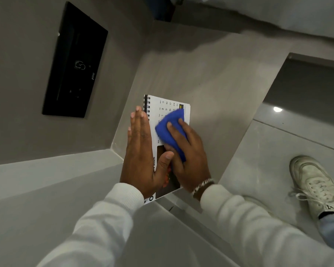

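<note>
My two white sleeves, left (108,218) and right (239,218), fill the bottom of the head view, and a bracelet (201,185) sits on the right wrist. Just past them the left hand (141,151) lies flat with its fingers straight and together, pressing along the left side of the calendar (168,105) next to its spiral binding, thumb spread across the page. The right hand (189,157) has its fingers curled over a folded blue cloth (169,128), clamping it down on the date grid in the middle of the page. The calendar lies flat on the grey ledge (210,83), close to the ledge's left edge where it meets the wall. Its near end reaches the near edge, though I cannot tell whether it overhangs. I judge this to be the wiping step, about midway: one hand pins, the other rubs. The next move, as I read it, calls for steady downward pressure from the flat hand while the cloth sweeps toward the far right corner of the page, light enough not to crease the paper or catch the wire coils. Further off, a black panel (75,60) is set into the wall on the left, and a white shoe (312,182) stands on the floor below the ledge's right edge.
</note>
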